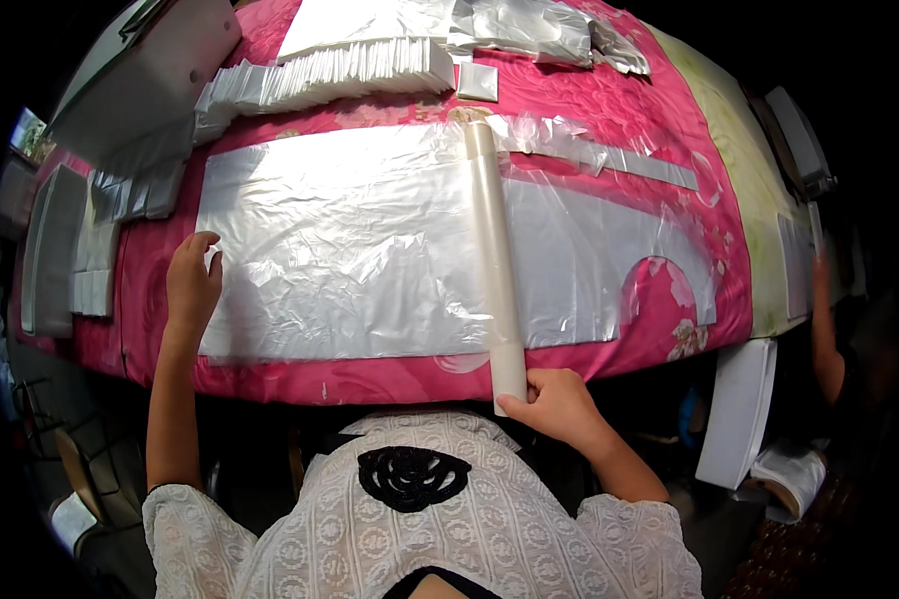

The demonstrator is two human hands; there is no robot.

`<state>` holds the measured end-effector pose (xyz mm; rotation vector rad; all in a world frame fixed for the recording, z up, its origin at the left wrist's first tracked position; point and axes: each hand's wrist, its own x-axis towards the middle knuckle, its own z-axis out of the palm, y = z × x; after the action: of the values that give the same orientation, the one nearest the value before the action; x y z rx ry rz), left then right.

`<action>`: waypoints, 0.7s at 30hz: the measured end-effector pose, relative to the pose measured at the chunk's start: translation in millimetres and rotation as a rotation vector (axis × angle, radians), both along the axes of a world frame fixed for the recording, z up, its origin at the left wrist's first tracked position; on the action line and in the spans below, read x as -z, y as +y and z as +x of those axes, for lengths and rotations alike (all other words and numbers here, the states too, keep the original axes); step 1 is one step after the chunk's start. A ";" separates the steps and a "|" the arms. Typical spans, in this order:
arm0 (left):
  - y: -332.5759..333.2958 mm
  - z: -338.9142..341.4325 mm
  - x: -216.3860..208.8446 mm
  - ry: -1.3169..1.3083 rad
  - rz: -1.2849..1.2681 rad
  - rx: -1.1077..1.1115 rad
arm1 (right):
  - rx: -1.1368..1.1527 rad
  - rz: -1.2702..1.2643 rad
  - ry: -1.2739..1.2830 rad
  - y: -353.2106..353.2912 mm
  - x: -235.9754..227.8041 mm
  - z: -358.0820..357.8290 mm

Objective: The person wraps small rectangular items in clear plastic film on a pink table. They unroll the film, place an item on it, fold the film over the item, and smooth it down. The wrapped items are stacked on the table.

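My right hand (561,401) is closed round the near end of a long pale tube (494,260). The tube lies from the table's front edge toward the back, across a stack of thin, shiny plastic sheets (350,250). At the left edge of those sheets is my left hand (195,278), its thumb apart from the bent fingers and nothing visibly held. Whether its fingertips press on the plastic, I cannot tell. Right of the tube, more clear plastic (569,260) extends flat, with a curved cut-out at its right end.
A pink flowered cloth (420,384) covers the table. Behind the sheets stand a long row of folded white packets (340,75) and one small square packet (477,82). A plastic strip (649,167) lies at the back right. Another person's arm (825,334) shows at far right.
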<state>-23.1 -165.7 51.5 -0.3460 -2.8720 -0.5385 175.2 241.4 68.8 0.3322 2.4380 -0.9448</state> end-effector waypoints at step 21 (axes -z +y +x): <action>253.7 60.1 61.2 -0.039 -0.010 0.601 | -0.038 0.068 0.275 11.4 6.7 -88.0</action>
<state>37.0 88.0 -9.7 -1.2283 -2.7755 -0.6215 87.2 252.8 62.1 0.1889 2.7196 -0.9462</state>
